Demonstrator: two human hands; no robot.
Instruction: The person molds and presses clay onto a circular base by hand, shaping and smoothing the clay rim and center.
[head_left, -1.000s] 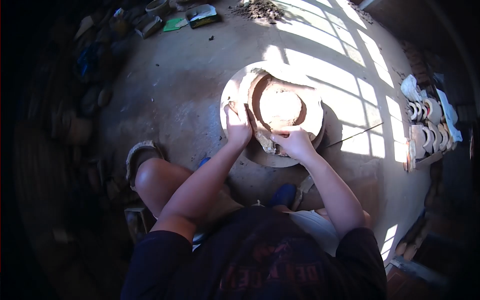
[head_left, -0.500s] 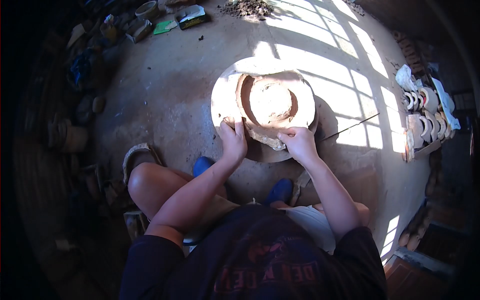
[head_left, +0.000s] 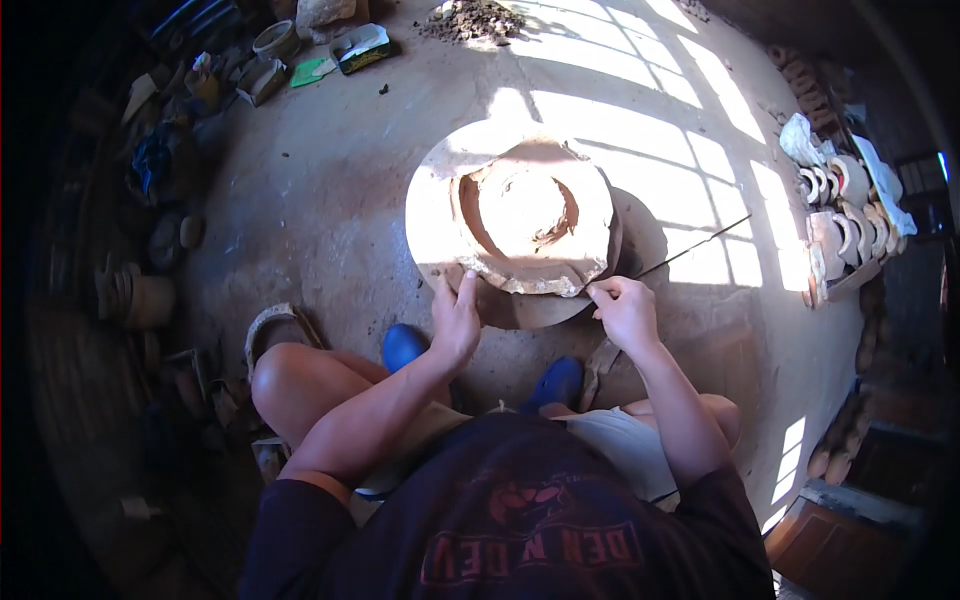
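Note:
A rough clay piece (head_left: 470,215) with a curved raised wall lies on a round pale disc (head_left: 430,170), around a sunlit central mound (head_left: 522,205). Its near edge is a ragged clay strip (head_left: 535,281). At the near left of this edge is my left hand (head_left: 457,318), thumb and fingers apart, the thumb tip against the clay. Across from it, my right hand (head_left: 627,315) is closed in a pinch beside the right end of the strip. What lies between those fingertips is too small to make out.
A thin dark stick (head_left: 695,245) slants across the floor right of the disc. Curved clay pieces (head_left: 850,235) stand in rows at far right. Boxes (head_left: 360,48) and a heap of lumps (head_left: 472,20) are at the back. My blue shoes (head_left: 405,347) stand close to the disc.
My right hand has shifted right and slightly down, off the top of the clay strip to its end. My left hand has moved slightly left and down, its fingers now more spread. The view has shifted slightly.

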